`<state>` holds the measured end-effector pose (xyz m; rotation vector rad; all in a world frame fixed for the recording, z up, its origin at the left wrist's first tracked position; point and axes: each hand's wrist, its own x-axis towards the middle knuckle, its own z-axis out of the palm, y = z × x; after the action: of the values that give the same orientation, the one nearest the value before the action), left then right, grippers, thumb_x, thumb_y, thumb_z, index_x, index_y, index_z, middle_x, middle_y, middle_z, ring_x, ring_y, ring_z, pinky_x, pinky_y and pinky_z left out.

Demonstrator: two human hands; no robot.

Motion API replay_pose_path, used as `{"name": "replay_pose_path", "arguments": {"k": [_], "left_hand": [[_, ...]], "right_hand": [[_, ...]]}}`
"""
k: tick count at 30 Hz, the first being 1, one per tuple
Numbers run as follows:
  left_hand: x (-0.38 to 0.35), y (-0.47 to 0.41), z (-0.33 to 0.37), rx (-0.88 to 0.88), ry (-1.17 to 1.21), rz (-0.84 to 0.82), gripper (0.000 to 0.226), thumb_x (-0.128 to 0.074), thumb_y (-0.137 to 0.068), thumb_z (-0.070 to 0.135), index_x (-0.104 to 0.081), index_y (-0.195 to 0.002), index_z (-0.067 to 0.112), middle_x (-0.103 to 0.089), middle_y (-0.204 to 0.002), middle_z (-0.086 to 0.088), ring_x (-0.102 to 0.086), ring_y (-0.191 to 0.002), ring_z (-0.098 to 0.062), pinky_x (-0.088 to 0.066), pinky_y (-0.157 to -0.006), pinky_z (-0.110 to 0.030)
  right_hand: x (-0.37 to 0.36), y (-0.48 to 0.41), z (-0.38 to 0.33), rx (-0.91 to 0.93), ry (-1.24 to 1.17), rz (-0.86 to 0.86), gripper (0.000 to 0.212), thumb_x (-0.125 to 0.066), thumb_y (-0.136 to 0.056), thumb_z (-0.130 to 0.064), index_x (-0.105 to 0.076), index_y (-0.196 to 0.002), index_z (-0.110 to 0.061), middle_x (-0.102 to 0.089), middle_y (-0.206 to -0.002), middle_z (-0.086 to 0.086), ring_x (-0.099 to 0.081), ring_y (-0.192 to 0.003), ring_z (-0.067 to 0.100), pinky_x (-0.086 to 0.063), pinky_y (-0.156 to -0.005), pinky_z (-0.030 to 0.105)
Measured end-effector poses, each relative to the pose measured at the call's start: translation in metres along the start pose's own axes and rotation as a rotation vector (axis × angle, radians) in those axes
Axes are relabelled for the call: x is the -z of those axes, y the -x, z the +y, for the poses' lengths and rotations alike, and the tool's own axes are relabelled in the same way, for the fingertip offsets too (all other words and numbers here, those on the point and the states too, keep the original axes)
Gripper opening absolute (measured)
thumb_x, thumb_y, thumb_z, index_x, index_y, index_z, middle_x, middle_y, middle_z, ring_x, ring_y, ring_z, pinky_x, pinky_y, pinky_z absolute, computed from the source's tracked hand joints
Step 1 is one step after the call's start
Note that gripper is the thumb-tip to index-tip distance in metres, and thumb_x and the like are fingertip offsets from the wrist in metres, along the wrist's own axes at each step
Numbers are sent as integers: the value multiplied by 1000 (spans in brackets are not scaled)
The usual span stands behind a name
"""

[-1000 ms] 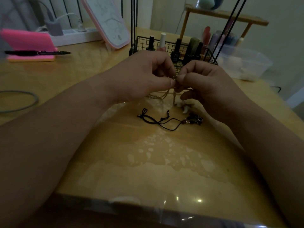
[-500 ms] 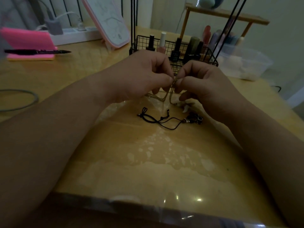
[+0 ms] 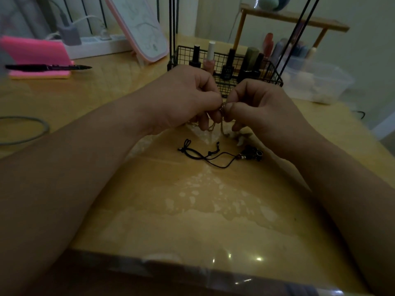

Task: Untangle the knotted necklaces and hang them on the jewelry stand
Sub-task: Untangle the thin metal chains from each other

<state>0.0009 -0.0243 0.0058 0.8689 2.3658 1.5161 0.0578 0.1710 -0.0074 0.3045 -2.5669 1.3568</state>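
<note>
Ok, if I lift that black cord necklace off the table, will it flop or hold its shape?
Probably flop: the black cord necklace lies in loose curves on the table. Its dark beads bunch at one end, so that end would likely hang lowest. Its thin loops might snag.

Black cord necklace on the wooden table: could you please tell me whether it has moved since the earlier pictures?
No. The black cord necklace lies where it did, equally far from the black wire basket.
</note>
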Motion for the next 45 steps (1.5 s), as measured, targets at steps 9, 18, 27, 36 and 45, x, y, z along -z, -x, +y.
{"name": "replay_pose_path", "arguments": {"k": [9, 18, 27, 36, 45], "left_hand": [[-1, 1, 1, 49, 14, 9, 2, -65, -96, 8, -65, -98, 6, -78, -82, -8, -71, -62, -24, -51, -53, -25], [1, 2, 3, 54, 37, -56, 5, -65, -96, 6, -63, -96, 10, -78, -84, -10, -73, -65, -27, -52, -51, -23], [3, 2, 1, 28, 16, -7, 8, -67, -95, 4, -62, -93, 11, -78, -85, -10, -76, -67, -28, -55, -58, -33], [-2, 2, 1, 1, 100, 47, 9, -65, -95, 0, -62, -94, 9, -78, -84, -12, -76, -68, -23, -59, -59, -27], [-1, 2, 1, -32, -99, 31, 9, -73, -93, 11, -65, -97, 13, -77, -77, -4, -77, -69, -15, -60, -61, -24]], "right_hand": [[0, 2, -2, 50, 32, 4, 9, -70, -91, -9, -64, -96, -4, -67, -95, 19, -64, -83, 35, -58, -71, 50], [1, 2, -3, 25, 19, 13, 13, -73, -90, -6, -60, -91, -8, -70, -94, 17, -69, -79, 33, -63, -65, 41], [0, 2, -4, 13, -51, -1, 29, -68, -95, -2, -65, -117, -19, -71, -92, 3, -72, -84, 20, -64, -75, 38], [-1, 2, -6, -79, -3, 35, 10, -66, -100, -12, -72, -106, -17, -74, -95, 2, -73, -81, 17, -65, -73, 37], [-4, 4, -9, -13, 188, -4, 6, -64, -102, -21, -66, -105, -25, -69, -89, -11, -70, -75, 8, -60, -60, 26]]}}
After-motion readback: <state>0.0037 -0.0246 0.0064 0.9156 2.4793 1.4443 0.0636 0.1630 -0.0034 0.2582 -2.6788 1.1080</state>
